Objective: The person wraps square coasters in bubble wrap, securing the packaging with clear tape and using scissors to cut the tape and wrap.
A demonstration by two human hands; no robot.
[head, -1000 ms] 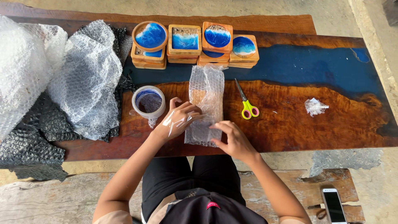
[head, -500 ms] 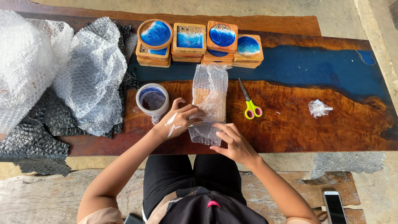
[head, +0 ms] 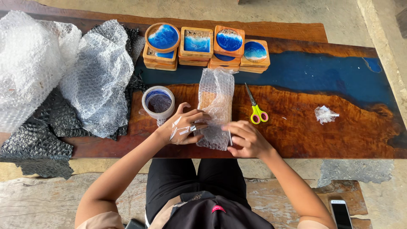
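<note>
A wooden item wrapped in clear bubble wrap (head: 216, 106) lies upright on the wood and blue resin table (head: 322, 127). My left hand (head: 182, 125) presses on the bundle's lower left side, with short strips of clear tape stuck to its fingers. My right hand (head: 246, 138) holds the bundle's lower right corner. A roll of clear tape (head: 158, 102) stands just left of my left hand. Yellow-handled scissors (head: 255, 106) lie just right of the bundle.
Several wooden coasters with blue resin (head: 205, 46) are stacked at the table's far edge. Heaps of clear bubble wrap (head: 59, 72) over black wrap (head: 38, 144) cover the left end. A crumpled plastic scrap (head: 325, 114) lies at right. A phone (head: 340, 213) rests on the bench below.
My left hand has shifted a little onto the bundle's lower left, and my right hand has closed in on its lower right corner. The bundle stays in place.
</note>
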